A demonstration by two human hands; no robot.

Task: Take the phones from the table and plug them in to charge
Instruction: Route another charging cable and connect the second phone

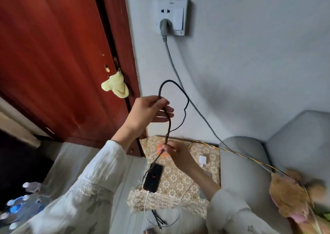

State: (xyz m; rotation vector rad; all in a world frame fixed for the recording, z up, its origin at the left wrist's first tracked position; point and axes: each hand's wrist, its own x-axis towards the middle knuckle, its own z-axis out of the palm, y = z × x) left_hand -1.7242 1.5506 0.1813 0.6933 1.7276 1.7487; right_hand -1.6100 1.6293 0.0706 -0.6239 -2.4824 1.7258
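Left hand (146,112) is pinching the top of a black braided cable (178,98) loop while right hand (175,153) is pinching it lower, seemingly untangling it (one dark phone (153,178) is lying near, on the patterned table (205,151), white lead attached).

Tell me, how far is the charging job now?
Done: one black phone lies on the table with a white cable at its end. In hand: left hand and right hand hold a black braided cable. Left: plugging it in; the wall socket has one free outlet.
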